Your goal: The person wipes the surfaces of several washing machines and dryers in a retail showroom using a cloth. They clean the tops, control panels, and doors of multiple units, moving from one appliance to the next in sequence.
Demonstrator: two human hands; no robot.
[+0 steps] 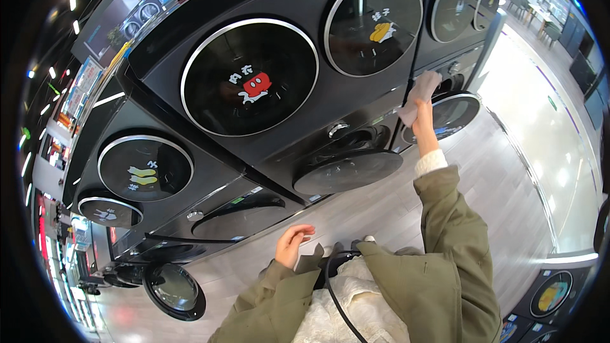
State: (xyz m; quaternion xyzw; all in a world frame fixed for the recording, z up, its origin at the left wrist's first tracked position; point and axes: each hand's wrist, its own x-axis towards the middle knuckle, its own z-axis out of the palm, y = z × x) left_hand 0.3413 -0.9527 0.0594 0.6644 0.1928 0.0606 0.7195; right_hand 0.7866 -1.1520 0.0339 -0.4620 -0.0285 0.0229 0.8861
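"Where's the pale cloth?"
"In the right hand, at the black machine fronts, grip clamped on it."
"And the left hand?"
"Near the olive coat, grip loosely apart."

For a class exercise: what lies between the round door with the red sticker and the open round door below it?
The head view shows a dark panel with a silver knob there.
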